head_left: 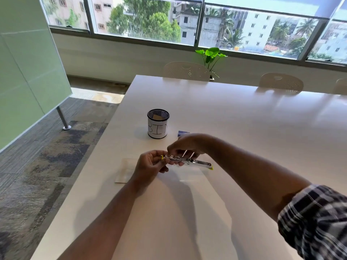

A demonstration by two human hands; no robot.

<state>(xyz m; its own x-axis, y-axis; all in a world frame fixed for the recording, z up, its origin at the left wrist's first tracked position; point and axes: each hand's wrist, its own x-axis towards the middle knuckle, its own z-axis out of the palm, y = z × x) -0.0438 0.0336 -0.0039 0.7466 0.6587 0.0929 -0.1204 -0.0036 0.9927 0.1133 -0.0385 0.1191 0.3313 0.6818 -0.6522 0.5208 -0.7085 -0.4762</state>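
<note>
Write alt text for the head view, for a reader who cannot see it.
Two hands hold a metal stapler with yellow ends above a white table: the left hand grips one end, the right hand pinches it from above. Behind stand a mesh cup labelled BIN and a small blue box.

I see a white bench [244, 128] carrying a mesh cup [158, 123] marked BIN, a small blue box [183, 133] beside it, and a clear pouch [126, 170].
</note>
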